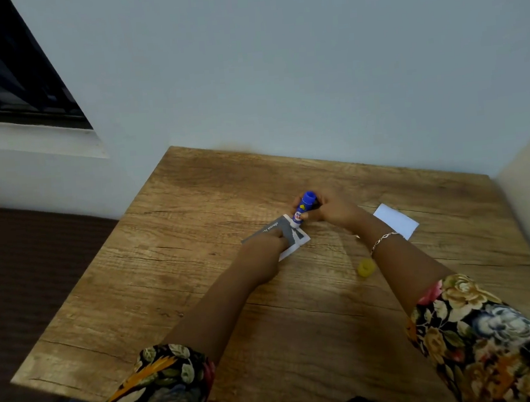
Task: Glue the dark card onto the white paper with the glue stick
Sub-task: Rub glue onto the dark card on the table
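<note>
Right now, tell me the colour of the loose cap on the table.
Yellow cap, seen in the head view.

Pressed flat under the left hand [269,247], grey printed card [275,228] on the wooden table [199,270]; right of it, round yellow cap [366,268], beyond that the white paper sheet [395,221]

The dark card [275,228] is grey with small white lettering and a white border showing at its near and right edges. It lies flat on the wooden table, turned at an angle, partly covered from the near side.

The glue stick [303,210] is a blue tube with a white label and a yellow mark. It stands tilted, blue base up, its uncapped tip touching the card's right part.

The white paper [397,221] is a plain small sheet lying flat, well apart to the card's right.
</note>
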